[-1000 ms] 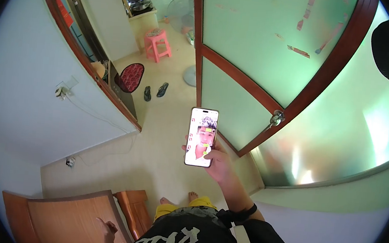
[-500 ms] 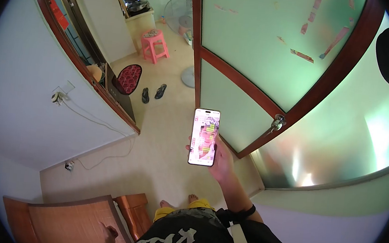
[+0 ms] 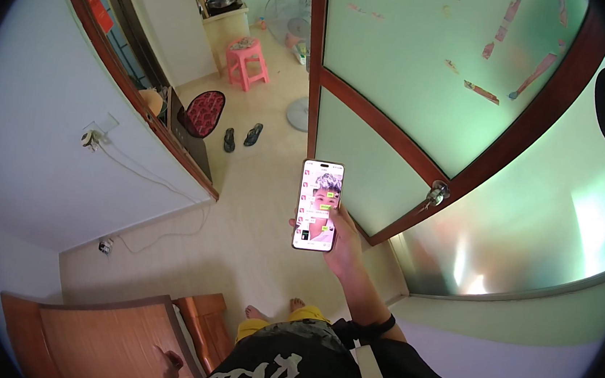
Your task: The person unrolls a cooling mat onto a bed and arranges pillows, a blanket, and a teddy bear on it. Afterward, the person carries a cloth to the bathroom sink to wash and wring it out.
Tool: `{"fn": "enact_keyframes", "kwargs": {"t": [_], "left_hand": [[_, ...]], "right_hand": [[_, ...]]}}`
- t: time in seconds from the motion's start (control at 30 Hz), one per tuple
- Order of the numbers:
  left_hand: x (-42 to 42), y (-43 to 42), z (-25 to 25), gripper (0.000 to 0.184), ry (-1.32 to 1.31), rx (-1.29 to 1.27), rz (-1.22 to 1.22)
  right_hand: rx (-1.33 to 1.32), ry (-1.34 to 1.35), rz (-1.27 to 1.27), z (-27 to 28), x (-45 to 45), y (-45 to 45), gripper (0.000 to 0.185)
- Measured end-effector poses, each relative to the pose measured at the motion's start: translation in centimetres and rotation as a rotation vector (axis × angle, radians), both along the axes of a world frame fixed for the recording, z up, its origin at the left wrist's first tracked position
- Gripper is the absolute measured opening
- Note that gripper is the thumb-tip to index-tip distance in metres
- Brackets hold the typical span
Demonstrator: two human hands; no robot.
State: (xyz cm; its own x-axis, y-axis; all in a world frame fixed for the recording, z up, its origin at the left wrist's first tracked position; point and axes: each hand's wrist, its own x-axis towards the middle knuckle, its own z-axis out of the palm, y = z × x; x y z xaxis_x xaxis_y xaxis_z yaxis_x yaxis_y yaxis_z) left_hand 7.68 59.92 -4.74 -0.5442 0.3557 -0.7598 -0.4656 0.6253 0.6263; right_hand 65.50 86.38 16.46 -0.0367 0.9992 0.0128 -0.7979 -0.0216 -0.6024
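Head view: the phone (image 3: 317, 209) lies in right grip (image 3: 345, 243).

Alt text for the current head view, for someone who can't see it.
A person's right hand holds a lit phone showing message bubbles; the left hand appears low in the frame, over or beside wooden furniture. Beyond are a brown-framed frosted door, dark slippers on the pale floor and a pink stool.

Pink-white with lime blocks on the phone (image 3: 316, 203) in the right hand (image 3: 344, 241); pale green, framed red-brown, on the door (image 3: 414, 90) beyond; black, white-lettered, on the shirt (image 3: 328, 374) beside the left hand (image 3: 172, 366).
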Motion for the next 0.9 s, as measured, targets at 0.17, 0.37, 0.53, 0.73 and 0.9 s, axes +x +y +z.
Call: {"fn": "enact_keyframes", "kwargs": {"t": [0.17, 0.37, 0.53, 0.73, 0.9], "left_hand": [[1.5, 0.4, 1.0, 0.083, 0.109, -0.057, -0.144], [-1.2, 0.0, -1.5, 0.089, 0.089, -0.051, -0.227], [-1.4, 0.0, -1.4, 0.085, 0.125, 0.031, -0.282], [-2.3, 0.9, -2.0, 0.087, 0.131, -0.149, -0.209], [-2.0, 0.6, -1.7, 0.086, 0.113, -0.119, -0.191]], "right_hand": [[0.015, 0.102, 0.012, 0.2, 0.0, -0.3, 0.043], [-0.046, 0.081, -0.011, 0.4, 0.1, -0.9, 0.043], [0.079, -0.14, -0.073, 0.6, 0.3, -1.3, 0.046], [0.004, 0.102, -0.048, 0.6, 0.4, -0.9, 0.055], [0.015, 0.017, -0.116, 1.1, 0.2, -1.1, 0.06]]}}
